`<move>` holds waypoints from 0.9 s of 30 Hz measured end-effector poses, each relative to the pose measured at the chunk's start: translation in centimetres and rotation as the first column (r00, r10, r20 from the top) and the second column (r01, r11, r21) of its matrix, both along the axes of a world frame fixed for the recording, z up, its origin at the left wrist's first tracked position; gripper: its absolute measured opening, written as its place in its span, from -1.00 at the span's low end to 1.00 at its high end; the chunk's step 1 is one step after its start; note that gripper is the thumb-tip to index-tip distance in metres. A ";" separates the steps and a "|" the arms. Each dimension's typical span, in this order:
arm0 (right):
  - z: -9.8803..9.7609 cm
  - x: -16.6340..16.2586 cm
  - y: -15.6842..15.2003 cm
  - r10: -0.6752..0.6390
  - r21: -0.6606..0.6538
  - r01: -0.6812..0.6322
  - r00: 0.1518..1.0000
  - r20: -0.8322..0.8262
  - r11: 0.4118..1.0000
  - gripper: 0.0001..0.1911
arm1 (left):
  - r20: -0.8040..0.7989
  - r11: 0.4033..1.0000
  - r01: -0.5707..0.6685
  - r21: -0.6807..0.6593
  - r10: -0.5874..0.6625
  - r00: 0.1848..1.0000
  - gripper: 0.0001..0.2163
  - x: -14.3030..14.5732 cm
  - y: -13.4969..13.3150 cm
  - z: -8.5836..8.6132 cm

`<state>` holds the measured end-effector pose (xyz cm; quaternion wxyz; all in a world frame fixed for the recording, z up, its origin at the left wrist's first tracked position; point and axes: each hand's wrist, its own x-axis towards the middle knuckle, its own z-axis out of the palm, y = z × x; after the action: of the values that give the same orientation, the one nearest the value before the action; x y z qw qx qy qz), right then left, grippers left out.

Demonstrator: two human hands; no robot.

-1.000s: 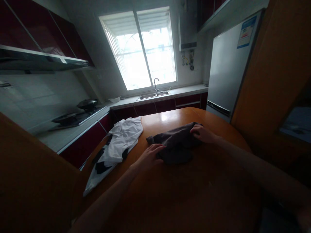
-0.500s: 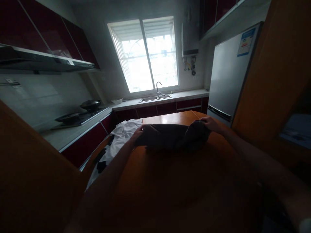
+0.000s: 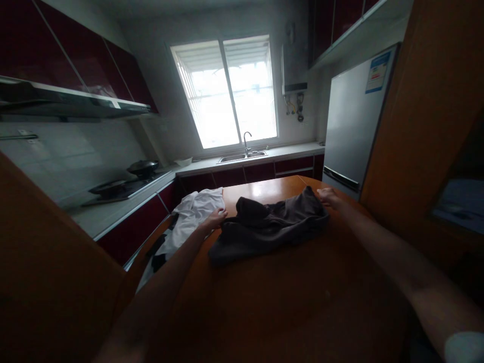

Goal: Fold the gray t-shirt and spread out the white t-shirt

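A dark grey-brown garment [image 3: 270, 229] lies bunched and creased across the wooden table; its exact kind does not show. At its left end my left hand [image 3: 216, 219] is closed, pinching the edge of the cloth. My right hand [image 3: 328, 197] is closed at the far right corner, with the fingertips on the fabric there. Beside my left forearm, a white piece of clothing [image 3: 196, 207] lies crumpled on the table, with black patches along its lower left part.
The wooden table [image 3: 272, 297] has a rounded far edge. Beyond it are a sink [image 3: 232, 158] with a tap and a white counter. Pans [image 3: 142, 167] stand on the stove at left. A fridge [image 3: 351, 118] stands at right, near a wooden panel [image 3: 423, 126].
Both hands have lowered the dark garment from a raised, stretched position onto the table, where it has spread out towards me. The camera view has tilted slightly upward.
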<state>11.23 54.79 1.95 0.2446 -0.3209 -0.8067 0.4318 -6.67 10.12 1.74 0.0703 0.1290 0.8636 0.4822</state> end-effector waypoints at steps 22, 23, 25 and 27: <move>-8.3 5.3 -7.9 0.456 0.625 -0.749 0.646 0.613 0.220 -0.69 | -0.298 0.756 0.450 -0.476 -0.620 0.726 -0.67 -3.5 15.8 -3.9; -7.4 4.8 -4.8 0.444 0.606 -0.766 0.629 0.638 0.215 -0.67 | -0.297 0.793 0.412 -0.448 -0.567 0.768 -0.67 -4.6 15.5 -3.1; -4.9 3.5 1.5 0.319 0.606 -0.711 0.702 0.636 0.357 -0.64 | -0.264 0.858 0.336 -0.388 -0.453 0.852 -0.69 -6.3 14.5 -1.6; -2.1 1.8 6.7 0.166 0.635 -0.587 0.786 0.595 0.502 -0.64 | -0.181 0.889 0.300 -0.346 -0.377 0.908 -0.73 -7.2 13.0 -0.5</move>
<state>13.04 61.52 -0.18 0.0584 -0.0786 -0.9950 -0.0193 -13.82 23.15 1.22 0.0667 0.3240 0.8943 0.3013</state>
